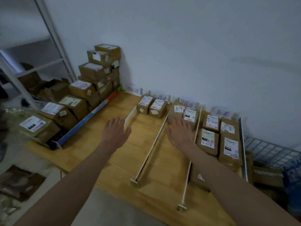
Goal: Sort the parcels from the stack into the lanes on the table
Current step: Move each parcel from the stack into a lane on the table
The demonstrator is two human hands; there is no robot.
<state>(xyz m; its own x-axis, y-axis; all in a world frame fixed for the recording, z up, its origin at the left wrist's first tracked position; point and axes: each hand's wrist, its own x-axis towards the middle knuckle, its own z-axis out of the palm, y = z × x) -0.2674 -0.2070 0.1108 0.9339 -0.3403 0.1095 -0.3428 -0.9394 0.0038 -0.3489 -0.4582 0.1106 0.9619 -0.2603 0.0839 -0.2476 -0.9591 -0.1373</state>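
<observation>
Left hand (114, 132): bare, palm down, fingers straight and slightly spread, pointing forward; holds nothing. Left forearm (78, 173): bare, extended from the lower left edge of view, wrist straight.

Right hand (179, 132): bare, palm down, fingers straight and close together, thumb out toward the left; holds nothing. Right forearm (228, 180): bare, extended from the lower right corner, angled inward toward the left hand. Both hands level with each other, well apart.

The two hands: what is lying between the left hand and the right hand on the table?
In the head view, between the left hand and the right hand lie bare wooden table and the long white divider; no parcel.
</observation>
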